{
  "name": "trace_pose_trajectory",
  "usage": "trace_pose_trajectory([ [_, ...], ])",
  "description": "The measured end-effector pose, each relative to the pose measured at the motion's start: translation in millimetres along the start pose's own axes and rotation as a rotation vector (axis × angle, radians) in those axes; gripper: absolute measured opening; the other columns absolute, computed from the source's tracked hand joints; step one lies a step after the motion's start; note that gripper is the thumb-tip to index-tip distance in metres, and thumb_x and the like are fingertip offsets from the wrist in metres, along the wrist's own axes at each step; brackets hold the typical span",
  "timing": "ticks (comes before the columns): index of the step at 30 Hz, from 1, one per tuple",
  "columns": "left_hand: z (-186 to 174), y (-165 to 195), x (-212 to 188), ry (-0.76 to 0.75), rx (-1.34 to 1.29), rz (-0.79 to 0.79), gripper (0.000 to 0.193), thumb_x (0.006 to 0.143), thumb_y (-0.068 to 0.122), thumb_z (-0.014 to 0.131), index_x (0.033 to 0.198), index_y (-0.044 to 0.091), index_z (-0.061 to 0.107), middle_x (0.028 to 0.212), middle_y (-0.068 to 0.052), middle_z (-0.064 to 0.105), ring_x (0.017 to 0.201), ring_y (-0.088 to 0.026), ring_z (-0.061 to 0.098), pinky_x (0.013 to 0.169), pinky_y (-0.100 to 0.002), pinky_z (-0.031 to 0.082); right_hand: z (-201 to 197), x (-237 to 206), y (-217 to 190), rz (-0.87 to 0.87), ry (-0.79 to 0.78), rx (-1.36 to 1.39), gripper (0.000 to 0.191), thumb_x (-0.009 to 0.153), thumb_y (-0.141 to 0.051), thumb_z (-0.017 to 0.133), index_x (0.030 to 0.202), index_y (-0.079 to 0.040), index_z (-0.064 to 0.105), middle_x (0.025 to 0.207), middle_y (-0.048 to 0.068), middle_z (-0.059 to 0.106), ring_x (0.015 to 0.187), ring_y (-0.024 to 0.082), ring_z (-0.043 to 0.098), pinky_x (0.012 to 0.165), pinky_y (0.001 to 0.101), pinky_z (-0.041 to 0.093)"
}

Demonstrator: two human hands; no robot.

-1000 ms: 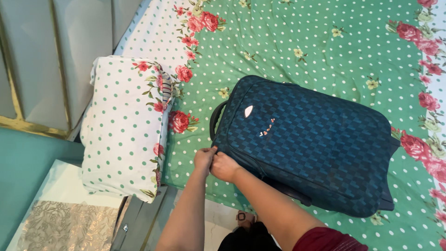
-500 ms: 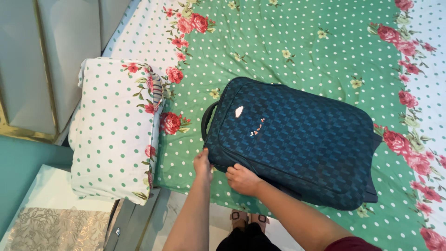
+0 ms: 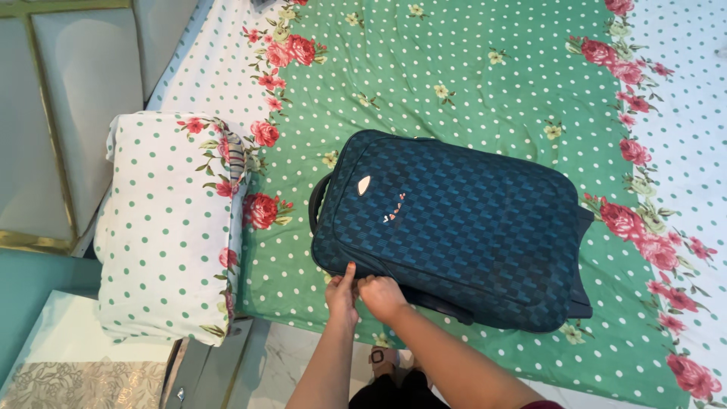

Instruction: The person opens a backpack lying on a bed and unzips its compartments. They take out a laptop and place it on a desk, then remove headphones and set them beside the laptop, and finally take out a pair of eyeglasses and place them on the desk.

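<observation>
A dark teal suitcase point(image 3: 454, 227) is laid flat on the bed point(image 3: 469, 68), its length running slantwise from upper left to lower right. The fabric is woven in a small checked pattern of lighter and darker blue. A small pale oval badge and a short row of pale marks are seen near the upper-left end of the top face. A dark carry handle point(image 3: 316, 203) arches off the left end. A seam line is traced around the top face, parallel to the edge. Dark hard parts are visible at the lower-right end, partly hidden under the body.

The near edge of the case is met by both hands. The left hand point(image 3: 342, 294) is set against the lower-left corner, fingers drawn together and pointing up at the seam. The right hand point(image 3: 381, 295) is touching it, just beside, curled closed at the same edge. Whether anything small is pinched between the fingers cannot be told.

The bed is covered by a green sheet point(image 3: 424, 91) with white dots and red rose borders. A white pillow point(image 3: 166, 227) with green dots lies to the left of the case, apart from it. A padded cream headboard point(image 3: 76, 113) stands further left. Pale floor point(image 3: 288, 363) and a sandalled foot point(image 3: 376, 356) are seen below the hands.
</observation>
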State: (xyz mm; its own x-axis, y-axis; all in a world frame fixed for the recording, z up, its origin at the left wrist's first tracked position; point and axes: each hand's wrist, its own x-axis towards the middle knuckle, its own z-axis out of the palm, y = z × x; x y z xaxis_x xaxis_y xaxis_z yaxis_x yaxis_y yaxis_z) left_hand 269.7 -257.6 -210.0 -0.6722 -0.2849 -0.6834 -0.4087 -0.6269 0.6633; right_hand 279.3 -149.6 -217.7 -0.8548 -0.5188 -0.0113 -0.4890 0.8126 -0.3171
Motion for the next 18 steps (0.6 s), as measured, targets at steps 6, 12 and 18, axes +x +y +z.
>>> trace_pose_trajectory([
  [6, 4, 1, -6, -0.009, -0.049, 0.021, 0.036, 0.076, 0.031, 0.085, 0.085, 0.011, 0.057, 0.075, -0.005, 0.067, 0.061, -0.015, 0.064, 0.057, -0.027, 0.054, -3, -9, -8, 0.161, 0.076, 0.077, 0.011, 0.081, -0.006, 0.065, 0.092, -0.007, 0.064, 0.083, 0.015, 0.071, 0.074, 0.033, 0.074, 0.065, 0.0437, 0.060],
  [12, 6, -6, -1, 0.066, 0.005, 0.083, 0.035, 0.082, 0.033, 0.086, 0.091, 0.009, 0.063, 0.084, -0.003, 0.070, 0.068, -0.013, 0.064, 0.061, -0.026, 0.054, 1, -33, 2, 0.197, 0.138, 0.084, 0.019, 0.076, -0.003, 0.064, 0.095, -0.006, 0.062, 0.080, 0.015, 0.071, 0.071, 0.033, 0.074, 0.062, 0.0441, 0.059],
  [18, 9, -25, -16, 0.060, -0.090, -0.075, 0.042, 0.090, 0.042, 0.078, 0.097, 0.005, 0.059, 0.086, -0.011, 0.067, 0.076, -0.023, 0.069, 0.074, -0.037, 0.060, 5, -51, 18, 0.213, 0.239, 0.109, 0.010, 0.078, -0.005, 0.064, 0.088, -0.007, 0.062, 0.079, 0.014, 0.071, 0.070, 0.033, 0.074, 0.061, 0.0449, 0.059],
])
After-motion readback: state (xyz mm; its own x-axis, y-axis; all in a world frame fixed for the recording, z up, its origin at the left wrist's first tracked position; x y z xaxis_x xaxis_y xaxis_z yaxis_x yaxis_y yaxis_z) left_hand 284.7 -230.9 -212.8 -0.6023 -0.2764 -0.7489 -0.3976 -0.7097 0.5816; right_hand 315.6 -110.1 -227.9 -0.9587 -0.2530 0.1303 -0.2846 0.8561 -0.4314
